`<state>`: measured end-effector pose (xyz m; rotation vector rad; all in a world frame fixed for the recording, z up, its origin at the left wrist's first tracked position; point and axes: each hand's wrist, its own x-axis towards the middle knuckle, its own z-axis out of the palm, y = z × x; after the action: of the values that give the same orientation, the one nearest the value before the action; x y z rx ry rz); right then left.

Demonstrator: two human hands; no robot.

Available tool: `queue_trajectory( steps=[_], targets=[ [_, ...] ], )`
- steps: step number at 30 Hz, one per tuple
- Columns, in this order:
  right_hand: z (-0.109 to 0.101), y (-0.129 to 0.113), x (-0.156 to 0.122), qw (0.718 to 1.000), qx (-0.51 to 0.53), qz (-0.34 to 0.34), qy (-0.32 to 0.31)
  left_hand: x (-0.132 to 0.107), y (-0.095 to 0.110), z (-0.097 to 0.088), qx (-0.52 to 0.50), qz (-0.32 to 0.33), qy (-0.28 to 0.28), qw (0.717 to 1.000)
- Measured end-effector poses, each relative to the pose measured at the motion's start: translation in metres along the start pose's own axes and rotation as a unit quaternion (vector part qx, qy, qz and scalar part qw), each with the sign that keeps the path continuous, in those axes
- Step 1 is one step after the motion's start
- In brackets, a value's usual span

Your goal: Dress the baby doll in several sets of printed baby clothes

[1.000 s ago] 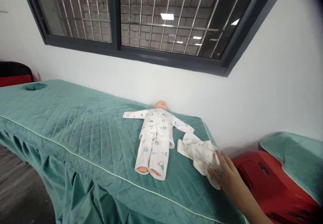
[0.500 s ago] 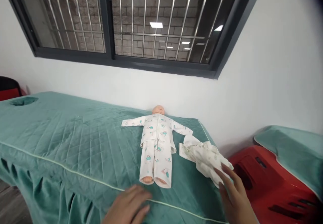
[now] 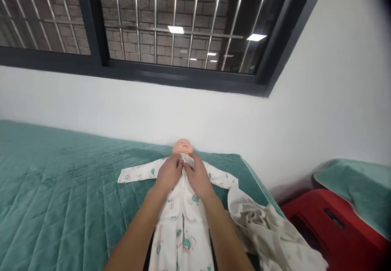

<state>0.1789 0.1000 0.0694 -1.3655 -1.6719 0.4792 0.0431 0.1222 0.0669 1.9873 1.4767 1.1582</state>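
Note:
A baby doll [image 3: 182, 145] lies on its back on the green quilted bed cover [image 3: 76, 206], its head toward the wall. It wears a white printed jacket [image 3: 174, 204] with both sleeves stretched out sideways, and matching trousers [image 3: 183, 242]. At the jacket's collar, just below the doll's chin, my left hand [image 3: 169, 173] and my right hand [image 3: 198, 175] meet, their fingers closed on the front edges of the jacket. Whether a fastener is between the fingertips is hidden. Beside my right forearm lies a crumpled heap of white baby clothes [image 3: 269, 230].
A red plastic stool [image 3: 332, 222] stands at the right, with a green cloth [image 3: 354, 189] behind it. The white wall [image 3: 122, 108] and a dark-framed barred window [image 3: 183, 75] rise behind the bed.
Both hands have moved forward, the left from the bed's near edge and the right from beside the clothes heap, to the doll's collar. The view has come closer to the doll.

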Motion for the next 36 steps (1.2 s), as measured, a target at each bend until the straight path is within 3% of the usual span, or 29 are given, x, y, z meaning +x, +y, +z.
queue_trajectory(
  steps=[3,7,11,20,28,36],
  targets=[
    [0.007,0.013,0.016,0.999,0.034,0.001,-0.011,0.002,-0.017,0.009,-0.023,0.011,-0.006,1.0],
    [0.002,0.025,0.01,0.994,0.107,0.011,-0.027,-0.004,-0.023,0.01,-0.041,0.001,-0.022,0.999],
    [0.002,0.024,0.009,0.996,0.089,0.014,-0.024,-0.003,-0.02,0.006,-0.05,-0.01,-0.026,0.998],
    [0.001,0.021,0.009,0.997,0.057,-0.026,-0.044,-0.003,-0.023,0.006,-0.005,0.032,-0.018,0.999],
    [0.006,0.015,0.007,0.995,-0.05,-0.027,-0.079,-0.002,-0.023,0.005,-0.003,0.033,-0.027,0.999],
    [0.006,0.013,0.002,0.999,0.017,0.007,-0.042,-0.004,-0.019,0.004,0.016,0.041,-0.023,0.999]
  ],
)
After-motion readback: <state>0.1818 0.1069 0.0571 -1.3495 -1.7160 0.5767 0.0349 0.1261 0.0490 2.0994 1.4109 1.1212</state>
